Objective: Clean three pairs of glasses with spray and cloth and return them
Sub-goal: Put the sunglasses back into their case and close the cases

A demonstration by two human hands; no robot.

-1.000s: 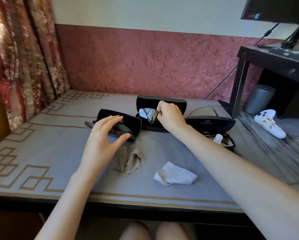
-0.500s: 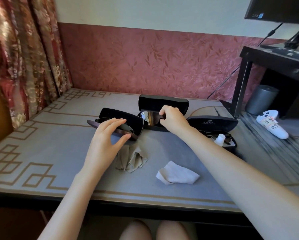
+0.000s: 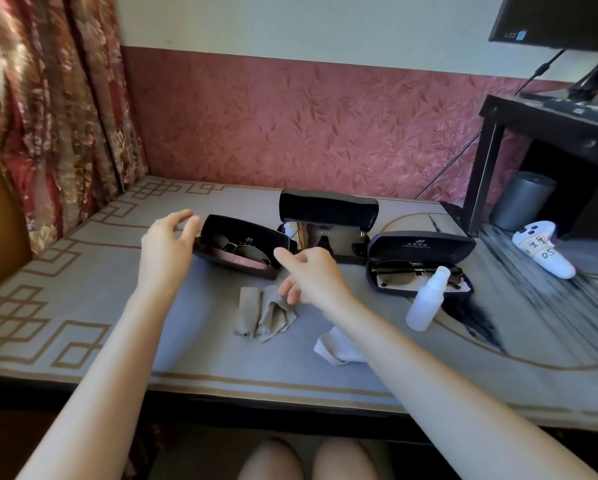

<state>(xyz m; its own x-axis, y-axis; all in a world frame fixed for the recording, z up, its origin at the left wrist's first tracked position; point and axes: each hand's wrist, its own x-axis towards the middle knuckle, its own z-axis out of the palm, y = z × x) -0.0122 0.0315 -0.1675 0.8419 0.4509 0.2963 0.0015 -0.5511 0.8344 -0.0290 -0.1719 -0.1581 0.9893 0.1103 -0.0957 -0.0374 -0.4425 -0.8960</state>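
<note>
Three open glasses cases stand in a row on the grey table point(image 3: 83, 306). The left case point(image 3: 242, 244) holds round dark glasses point(image 3: 238, 249). The middle case point(image 3: 328, 209) holds mirrored shield glasses point(image 3: 325, 235). In the right case point(image 3: 422, 251) lie square dark glasses point(image 3: 404, 271). A white spray bottle point(image 3: 427, 301) stands in front of the right case. A beige cloth point(image 3: 266, 315) lies crumpled below the left case, and a white cloth point(image 3: 335, 348) peeks from under my right forearm. My left hand point(image 3: 167, 247) hovers left of the left case, fingers relaxed, holding nothing. My right hand point(image 3: 311, 275) hangs above the beige cloth, fingers loose and empty.
A white game controller point(image 3: 543, 247) with a label lies at the right of the table. Behind it are a dark side table point(image 3: 550, 129), a grey bin point(image 3: 520, 199) and a monitor point(image 3: 560, 19). A patterned curtain point(image 3: 55, 98) hangs at the left.
My right hand let go of the mirrored glasses, now lying in the middle case, and drew back toward the beige cloth. My left hand moved left off the left case.
</note>
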